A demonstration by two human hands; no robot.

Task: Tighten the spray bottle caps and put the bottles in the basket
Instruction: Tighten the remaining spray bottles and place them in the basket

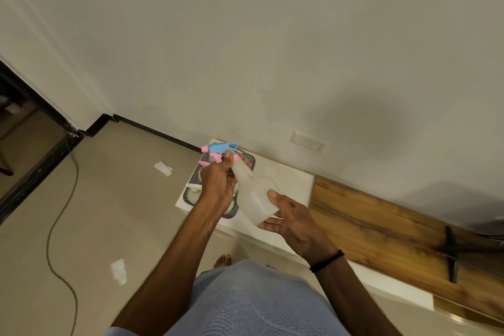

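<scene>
Head: L hand point(218, 183) grips cap point(236, 157); R hand point(291, 218), bottle point(253, 194).

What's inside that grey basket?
A white sprayer top shows inside the basket. The left hand and the held bottle cover most of the rest, so the count stays unknown.
</scene>
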